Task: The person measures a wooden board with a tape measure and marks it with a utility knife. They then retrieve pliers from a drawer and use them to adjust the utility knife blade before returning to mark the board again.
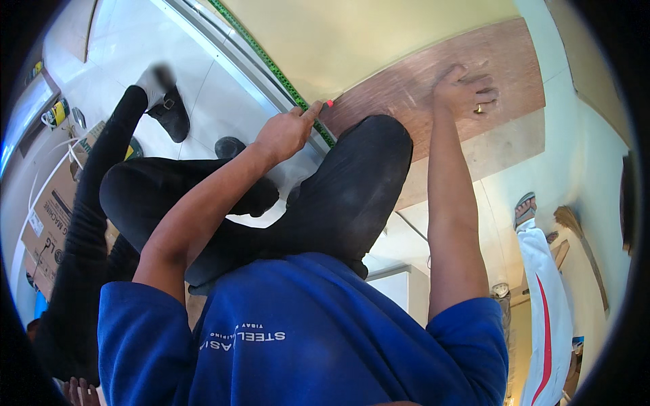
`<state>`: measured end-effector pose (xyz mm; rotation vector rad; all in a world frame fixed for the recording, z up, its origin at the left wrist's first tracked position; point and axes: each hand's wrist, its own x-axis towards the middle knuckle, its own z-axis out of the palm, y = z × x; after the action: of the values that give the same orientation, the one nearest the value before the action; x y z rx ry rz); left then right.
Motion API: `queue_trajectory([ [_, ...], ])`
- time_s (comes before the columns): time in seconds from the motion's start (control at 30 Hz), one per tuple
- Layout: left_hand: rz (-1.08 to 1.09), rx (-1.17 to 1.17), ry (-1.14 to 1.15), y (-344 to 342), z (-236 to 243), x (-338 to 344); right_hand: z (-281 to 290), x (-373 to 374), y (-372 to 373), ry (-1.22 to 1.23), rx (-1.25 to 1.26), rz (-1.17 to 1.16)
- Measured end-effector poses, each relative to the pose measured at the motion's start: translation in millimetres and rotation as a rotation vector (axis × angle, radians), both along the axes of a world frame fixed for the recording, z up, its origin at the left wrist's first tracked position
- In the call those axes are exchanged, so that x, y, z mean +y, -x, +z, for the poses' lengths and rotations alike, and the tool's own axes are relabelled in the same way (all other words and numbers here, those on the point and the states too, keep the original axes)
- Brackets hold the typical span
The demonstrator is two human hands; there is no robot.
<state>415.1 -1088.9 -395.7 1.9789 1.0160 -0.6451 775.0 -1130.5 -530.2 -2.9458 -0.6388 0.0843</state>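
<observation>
My left hand (286, 134) is closed, its fingers curled and the index finger reaching forward. It grips a small dark tool with a red end (329, 104), whose kind I cannot make out, beside a green marked strip (274, 69). The strip runs along the edge of a cream-coloured sheet (352, 40). On a reddish-brown plywood board (399, 81) lies my right hand (464, 95), flat with its fingers spread and a ring on one finger. The board rests against the cream sheet, and my bent knee covers part of its near edge.
Long metal profiles (230, 64) run beside the green strip. At left are another person's black-clad leg (112, 145), their shoe (170, 116) and a cardboard box (51, 220). At right stand a person in white trousers (542, 298) and a broom (575, 223). White floor tiles surround me.
</observation>
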Motion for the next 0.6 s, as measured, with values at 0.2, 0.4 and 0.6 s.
queue_trajectory([
  [0.2,-0.001,0.067,0.023,19.6,11.7,-6.3,6.3,3.1,2.2,-0.001,0.038,-0.022],
  [0.4,0.026,0.285,0.086,25.6,63.4,2.4,10.8,4.1,3.0,-0.015,0.080,-0.021],
  [0.6,0.239,-0.301,-0.143,-83.7,32.9,73.4,10.2,5.9,1.8,0.008,0.007,-0.030],
])
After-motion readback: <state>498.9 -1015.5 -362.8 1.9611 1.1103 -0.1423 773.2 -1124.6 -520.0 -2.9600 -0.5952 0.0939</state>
